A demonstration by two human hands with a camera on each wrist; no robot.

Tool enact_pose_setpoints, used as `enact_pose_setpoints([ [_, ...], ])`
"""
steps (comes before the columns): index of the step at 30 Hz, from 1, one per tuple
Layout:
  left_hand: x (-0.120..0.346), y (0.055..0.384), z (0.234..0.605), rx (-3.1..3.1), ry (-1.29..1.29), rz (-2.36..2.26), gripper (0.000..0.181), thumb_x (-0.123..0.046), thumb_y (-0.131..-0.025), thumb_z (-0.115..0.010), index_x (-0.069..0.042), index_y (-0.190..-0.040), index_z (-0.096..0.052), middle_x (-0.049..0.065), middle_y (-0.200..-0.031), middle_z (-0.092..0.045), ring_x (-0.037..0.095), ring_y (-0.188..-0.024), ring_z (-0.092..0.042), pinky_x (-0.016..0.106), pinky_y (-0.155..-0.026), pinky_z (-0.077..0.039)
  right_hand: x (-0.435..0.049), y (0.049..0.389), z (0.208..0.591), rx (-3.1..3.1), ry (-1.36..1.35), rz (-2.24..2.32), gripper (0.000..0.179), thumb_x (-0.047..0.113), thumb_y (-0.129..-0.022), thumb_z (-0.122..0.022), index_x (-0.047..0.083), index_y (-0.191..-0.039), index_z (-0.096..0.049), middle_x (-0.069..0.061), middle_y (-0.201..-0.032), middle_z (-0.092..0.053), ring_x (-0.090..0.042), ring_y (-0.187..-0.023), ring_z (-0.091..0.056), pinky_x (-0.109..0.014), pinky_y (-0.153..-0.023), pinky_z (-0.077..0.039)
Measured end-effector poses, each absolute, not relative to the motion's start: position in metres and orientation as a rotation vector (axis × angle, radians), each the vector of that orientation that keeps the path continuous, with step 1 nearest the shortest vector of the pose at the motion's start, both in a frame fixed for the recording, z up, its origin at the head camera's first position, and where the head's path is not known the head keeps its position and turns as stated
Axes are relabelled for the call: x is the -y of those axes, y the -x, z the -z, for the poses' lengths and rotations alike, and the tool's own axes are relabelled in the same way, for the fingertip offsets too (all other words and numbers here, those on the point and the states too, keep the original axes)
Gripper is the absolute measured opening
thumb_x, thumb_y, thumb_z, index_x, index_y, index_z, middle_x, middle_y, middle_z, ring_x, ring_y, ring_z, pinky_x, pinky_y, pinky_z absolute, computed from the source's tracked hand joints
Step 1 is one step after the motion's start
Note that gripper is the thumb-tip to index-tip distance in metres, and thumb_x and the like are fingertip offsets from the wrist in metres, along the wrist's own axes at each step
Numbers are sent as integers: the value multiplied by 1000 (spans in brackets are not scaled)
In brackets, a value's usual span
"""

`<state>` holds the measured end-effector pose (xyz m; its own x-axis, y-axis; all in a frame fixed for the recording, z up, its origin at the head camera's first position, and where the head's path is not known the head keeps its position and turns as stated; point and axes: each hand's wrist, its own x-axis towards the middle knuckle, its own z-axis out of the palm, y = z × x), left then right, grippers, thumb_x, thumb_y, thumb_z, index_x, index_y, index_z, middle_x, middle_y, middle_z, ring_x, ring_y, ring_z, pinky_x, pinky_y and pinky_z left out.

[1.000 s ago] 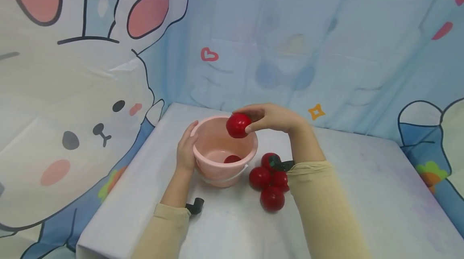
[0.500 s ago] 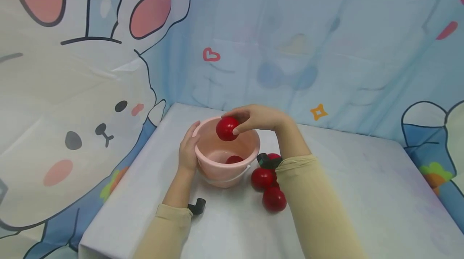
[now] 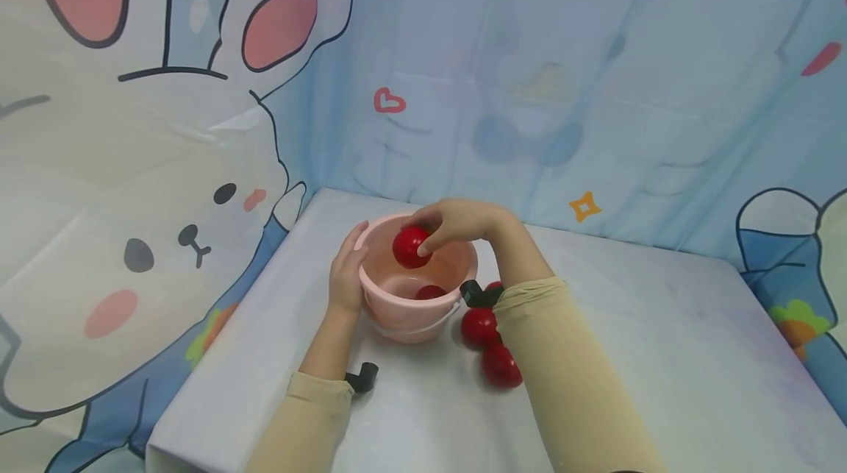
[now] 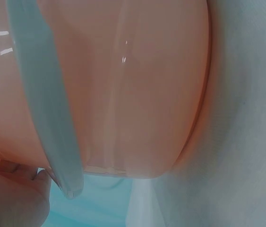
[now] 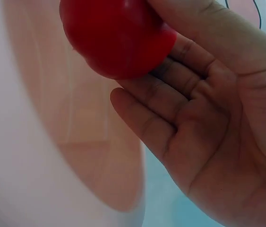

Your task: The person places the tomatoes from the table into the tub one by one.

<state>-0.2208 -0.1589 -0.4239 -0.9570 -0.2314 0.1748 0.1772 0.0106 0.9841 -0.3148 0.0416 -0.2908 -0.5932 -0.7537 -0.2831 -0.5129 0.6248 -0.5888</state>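
Note:
A pale pink bucket [image 3: 404, 318] with a white handle stands upright on the table. My left hand [image 3: 345, 274] holds its left side, with fingertips near the rim; in the left wrist view that hand [image 4: 12, 196] shows only at the lower left corner, beside the bucket wall [image 4: 137, 85]. My right hand [image 3: 459, 226] pinches a glossy red apple [image 3: 410, 246] between thumb and fingers, over the bucket's mouth. The right wrist view shows a slightly lobed end on this apple [image 5: 116, 38]. Another red apple [image 3: 430, 292] lies inside the bucket, partly hidden by the front rim.
Right of the bucket, several more red apples lie on the white table [image 3: 662, 355], including a near one [image 3: 501, 366]; the right sleeve [image 3: 562, 355] covers part of the group. A printed cloth backdrop [image 3: 595, 39] rises behind the table and along its left side.
My right hand has carried the apple left and then down, from above the bucket's right rim to within its mouth. My left hand has kept its hold on the bucket.

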Motion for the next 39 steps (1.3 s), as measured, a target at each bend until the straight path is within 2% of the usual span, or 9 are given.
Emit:
enact_pose_setpoints([
  [10, 159, 221, 424, 2016, -66, 2020, 45, -41, -98, -37, -46, -142, -45, -21, -150, -44, 9, -146, -34, 50, -120, -29, -35, 313, 289, -2323, 922, 498, 58, 30, -83, -77, 22, -137, -58, 2, -125, -64, -20, -119, -57, -37, -96, -55],
  [20, 160, 221, 424, 1999, -33, 2018, 45, -37, -99, -37, -43, -143, -46, -18, -152, -43, 9, -146, -34, 48, -121, -29, -30, 313, 289, -2333, 850, 308, 52, 28, -83, -76, 25, -132, -61, 2, -120, -64, -22, -117, -55, -38, -92, -56],
  [28, 160, 222, 427, 1996, -26, 2000, 49, -34, -98, -37, -32, -147, -46, -15, -152, -45, 10, -146, -34, 47, -121, -27, -23, 312, 288, -2324, 819, 156, 42, 31, -84, -75, 26, -124, -64, 3, -116, -63, -21, -115, -53, -35, -91, -54],
  [34, 160, 222, 425, 1987, -27, 1991, 48, -33, -98, -37, -36, -144, -48, -15, -152, -45, 10, -146, -35, 45, -122, -27, -21, 310, 287, -2301, 764, 130, 35, 31, -84, -75, 26, -117, -66, 1, -116, -63, -21, -115, -52, -36, -93, -52],
  [39, 160, 221, 424, 1995, -25, 2004, 47, -35, -98, -37, -39, -144, -47, -16, -152, -44, 10, -146, -34, 47, -121, -28, -21, 309, 288, -2300, 748, 133, 36, 30, -84, -75, 27, -119, -66, 2, -118, -62, -21, -117, -51, -37, -96, -51],
])
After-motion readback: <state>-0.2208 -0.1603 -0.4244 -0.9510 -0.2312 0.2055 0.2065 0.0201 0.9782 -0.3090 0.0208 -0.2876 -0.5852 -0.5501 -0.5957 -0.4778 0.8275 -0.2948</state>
